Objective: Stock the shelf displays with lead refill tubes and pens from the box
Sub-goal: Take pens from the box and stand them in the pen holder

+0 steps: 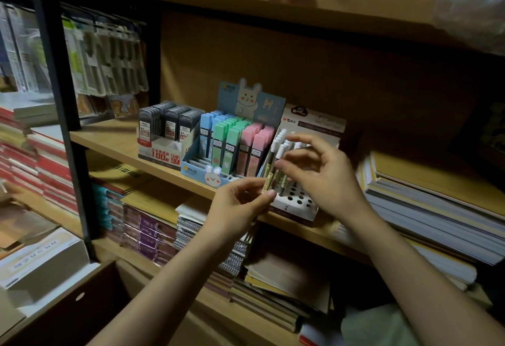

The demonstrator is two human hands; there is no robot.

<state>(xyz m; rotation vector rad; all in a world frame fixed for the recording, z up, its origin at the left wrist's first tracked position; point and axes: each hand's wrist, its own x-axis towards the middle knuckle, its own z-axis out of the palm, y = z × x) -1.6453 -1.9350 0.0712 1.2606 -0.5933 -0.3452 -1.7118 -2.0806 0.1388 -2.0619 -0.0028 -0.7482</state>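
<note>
Dim wooden shelf (pixel 117 138) before you: your left hand (pixel 237 209) pinches a small bunch of white-capped lead refill tubes (pixel 276 173), and your right hand (pixel 322 173) pinches one at its middle. You're mid-loading; next, seat its tip in a free hole of the white holed display (pixel 296 203).

Two bare forearms, no sleeves in view up to the frame's bottom edge. Nothing worn at either wrist: no watch, no band, no bracelet. Left hand (pixel 240 203) bare, no glove, no ring visible on the fingers shown. Right hand (pixel 322 170) likewise bare and ungloved, no ring to be seen. Slender fingers on both, with short nails, unpainted as far as the dim light lets on. Clothing otherwise out of view.
</note>
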